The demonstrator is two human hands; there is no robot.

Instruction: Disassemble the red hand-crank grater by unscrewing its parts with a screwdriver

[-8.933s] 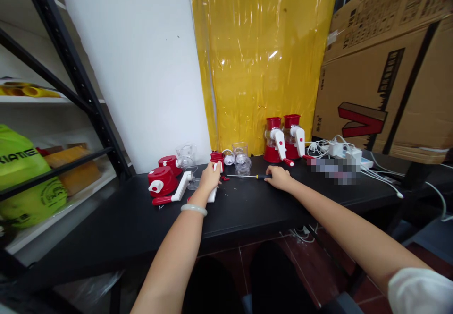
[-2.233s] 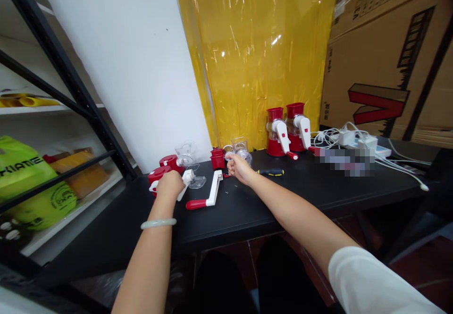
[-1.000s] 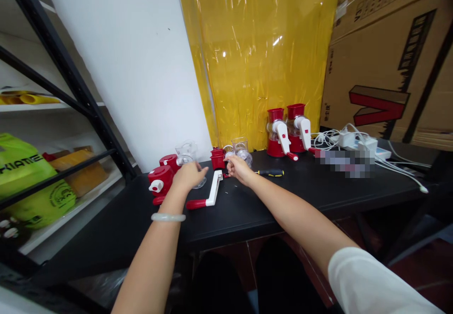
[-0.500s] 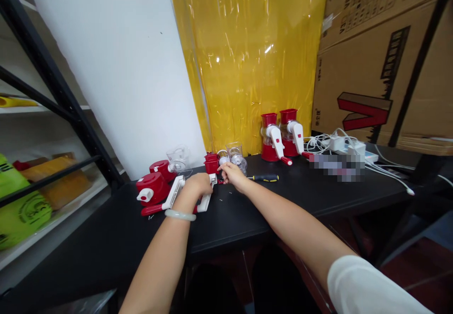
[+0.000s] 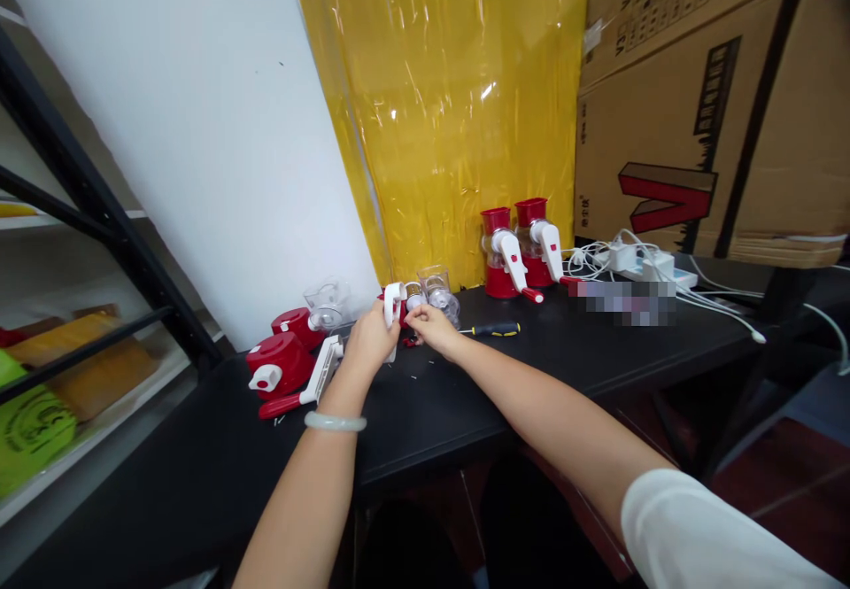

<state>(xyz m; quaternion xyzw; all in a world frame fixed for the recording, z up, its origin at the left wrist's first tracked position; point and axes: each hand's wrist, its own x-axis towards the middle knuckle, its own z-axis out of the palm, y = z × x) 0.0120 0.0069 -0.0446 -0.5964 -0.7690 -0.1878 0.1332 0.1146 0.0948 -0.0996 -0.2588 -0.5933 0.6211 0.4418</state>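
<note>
Gripping a white crank handle [image 5: 394,300], your left hand [image 5: 373,337] is wrapping its fingers around the piece, whose end is rising above your knuckles. Your right hand [image 5: 431,329] is hovering just beside it, thumb and fingers pinching together; whether they are holding something tiny cannot be told.

Two red-and-white rotary graters [image 5: 501,263] are standing at the back, looking complete with their handles fitted. Judging by the layout, the other parts are not yet joined: two red bases [image 5: 282,365] are resting at the left, a second crank handle [image 5: 321,373] is lying in front of them, and clear plastic housings [image 5: 438,297] are sitting near the wall. A black-and-yellow screwdriver [image 5: 498,329] is lying unheld to the right, and tiny pale pieces [image 5: 413,377], perhaps screws, are dotting the black tabletop [image 5: 452,407].

Your left hand is covering most of the crank handle's length. A red part [image 5: 402,312] behind it is showing only in slivers. Clear plastic at the left is blending into the white panel [image 5: 199,128]. A pixelated patch [image 5: 622,301] is masking something beside the white cables [image 5: 588,259], and the cardboard box [image 5: 664,120] is running out of view.
</note>
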